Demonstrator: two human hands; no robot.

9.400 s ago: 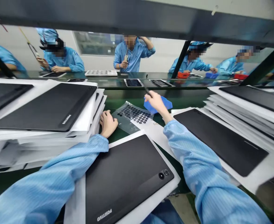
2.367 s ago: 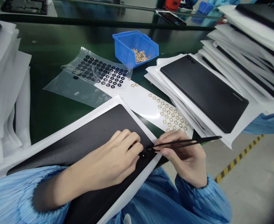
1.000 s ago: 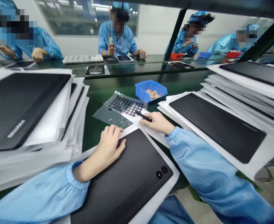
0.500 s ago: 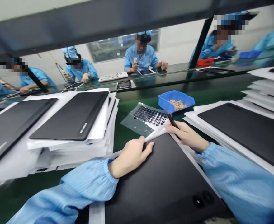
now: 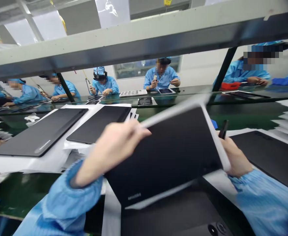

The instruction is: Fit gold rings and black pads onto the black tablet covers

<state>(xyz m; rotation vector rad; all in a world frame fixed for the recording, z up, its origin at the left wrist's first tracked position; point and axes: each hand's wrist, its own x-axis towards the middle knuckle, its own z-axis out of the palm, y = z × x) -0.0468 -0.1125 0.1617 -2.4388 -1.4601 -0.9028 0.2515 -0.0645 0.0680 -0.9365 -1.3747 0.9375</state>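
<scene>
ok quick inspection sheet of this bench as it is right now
surface: green bench mat, mostly covered
job's things: black tablet raised off the bench, white edge along it; tweezers pointing up in the right hand
clutter: stacked tablets on white sheets; blue bin mostly hidden
hands: left hand and right hand both holding the tablet's edges
cables: thin cord by a far worker, nothing seen near the hands
surroundings: co-workers in blue smocks across the line, shelf bar overhead
</scene>
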